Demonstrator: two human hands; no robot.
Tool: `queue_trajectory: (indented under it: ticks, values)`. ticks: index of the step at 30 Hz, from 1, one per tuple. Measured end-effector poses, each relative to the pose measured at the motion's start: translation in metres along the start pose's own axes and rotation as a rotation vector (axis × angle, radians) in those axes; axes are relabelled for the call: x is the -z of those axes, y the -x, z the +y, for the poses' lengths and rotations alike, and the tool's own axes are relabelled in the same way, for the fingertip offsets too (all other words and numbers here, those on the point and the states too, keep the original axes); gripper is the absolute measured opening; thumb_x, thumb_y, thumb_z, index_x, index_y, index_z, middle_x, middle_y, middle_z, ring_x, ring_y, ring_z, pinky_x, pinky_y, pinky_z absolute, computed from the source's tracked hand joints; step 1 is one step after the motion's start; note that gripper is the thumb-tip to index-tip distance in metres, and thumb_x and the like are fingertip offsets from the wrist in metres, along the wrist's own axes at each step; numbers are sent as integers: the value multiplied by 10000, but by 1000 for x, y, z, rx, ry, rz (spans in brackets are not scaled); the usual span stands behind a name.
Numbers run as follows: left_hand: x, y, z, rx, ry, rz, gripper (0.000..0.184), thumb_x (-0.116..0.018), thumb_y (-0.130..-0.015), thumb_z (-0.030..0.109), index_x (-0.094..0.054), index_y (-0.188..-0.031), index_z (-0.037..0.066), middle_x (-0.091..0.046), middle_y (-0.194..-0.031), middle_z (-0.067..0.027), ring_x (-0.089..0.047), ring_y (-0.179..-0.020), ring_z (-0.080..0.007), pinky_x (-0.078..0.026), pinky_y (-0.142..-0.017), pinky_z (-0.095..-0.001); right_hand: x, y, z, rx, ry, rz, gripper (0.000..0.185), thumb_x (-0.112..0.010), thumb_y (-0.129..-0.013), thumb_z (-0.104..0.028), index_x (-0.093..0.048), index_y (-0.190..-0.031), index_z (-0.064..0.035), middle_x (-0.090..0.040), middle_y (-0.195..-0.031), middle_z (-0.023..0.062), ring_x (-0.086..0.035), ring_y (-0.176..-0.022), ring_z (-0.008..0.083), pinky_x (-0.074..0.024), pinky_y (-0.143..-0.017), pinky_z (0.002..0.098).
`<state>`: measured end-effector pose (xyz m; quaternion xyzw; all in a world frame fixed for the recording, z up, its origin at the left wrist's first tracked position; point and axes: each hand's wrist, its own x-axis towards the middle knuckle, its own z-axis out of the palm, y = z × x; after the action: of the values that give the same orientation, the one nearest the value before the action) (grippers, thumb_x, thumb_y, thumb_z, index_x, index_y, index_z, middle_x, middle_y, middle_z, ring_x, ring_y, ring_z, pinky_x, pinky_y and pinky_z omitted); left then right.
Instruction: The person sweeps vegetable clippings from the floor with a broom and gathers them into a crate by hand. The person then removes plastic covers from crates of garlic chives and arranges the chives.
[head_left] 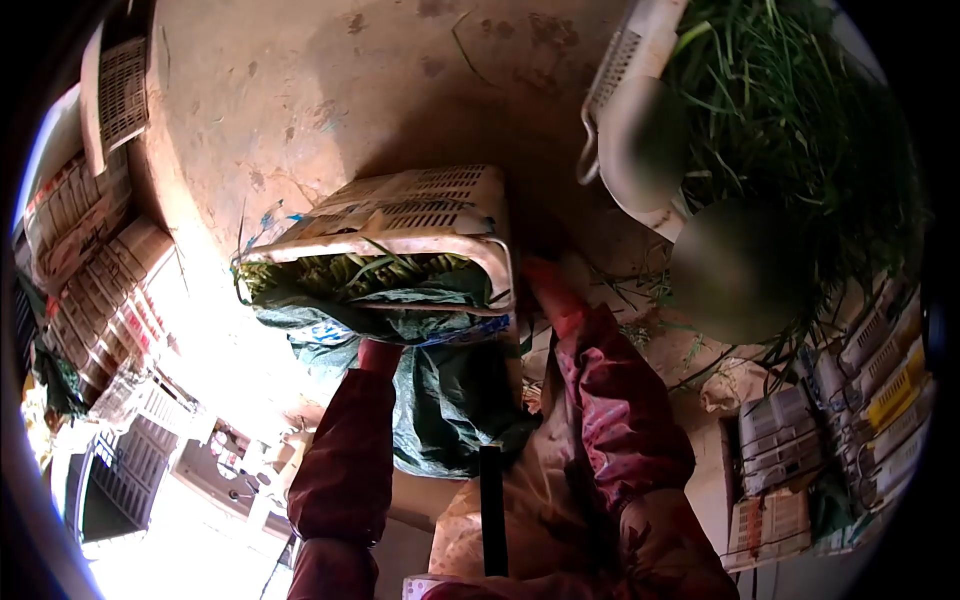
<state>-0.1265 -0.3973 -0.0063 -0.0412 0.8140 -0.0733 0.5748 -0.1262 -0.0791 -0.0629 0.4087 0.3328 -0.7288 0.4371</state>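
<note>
A white plastic crate (412,243) with slotted sides stands tilted on the floor in front of me, its opening toward me. Packed inside are green stalks (350,274), and a dark green plastic sheet (437,400) hangs from the near rim. My left hand (380,356) reaches under the sheet at the crate's near side, with its fingers hidden. Beside the crate's right end is my right hand (546,284), its fingers lost in shadow and behind the crate. Whether either hand grips the crate cannot be made out.
A big heap of long green leaves (790,110) lies at the upper right beside another white crate (612,75). Two blurred patches cover part of that area. Stacked crates stand at left (105,300) and lower right (775,440). Loose leaves are scattered over the stained floor (270,100).
</note>
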Motion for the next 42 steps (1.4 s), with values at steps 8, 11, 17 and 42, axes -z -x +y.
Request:
queue_trajectory:
  ticks: [8,11,17,42]
  values:
    - [18,14,17,-148,440,125,436,-476,-794,304,-438,-1170,86,-452,-1195,-96,-410,-1111,-217,-346,-884,-290,-36,55,-110,466,336,484,182,-454,-857,-211,-562,-864,-64,-580,-841,24,-506,-649,57,-403,-537,194]
    - [-26,0,4,-65,1045,171,452,-520,-747,354,-497,-1104,78,-540,-1072,-99,-495,-1015,-240,-405,-811,-315,-97,82,-133,626,413,311,131,-481,-848,-132,-565,-884,-37,-584,-854,26,-518,-668,46,-412,-547,190]
    - [49,47,37,402,918,231,403,-607,-639,403,-579,-858,66,-609,-838,-97,-594,-778,-253,-463,-664,-340,-208,63,-79,993,1011,-210,91,-598,-727,-51,-572,-814,-62,-595,-740,80,-586,-670,231,-467,-572,277]
    - [47,42,22,388,708,35,282,-473,-781,193,-553,-1011,52,-569,-992,-114,-565,-870,-277,-431,-635,-472,-236,-21,-21,1276,1743,-406,171,-552,-767,-114,-568,-937,-100,-573,-758,117,-544,-675,299,-436,-583,369]
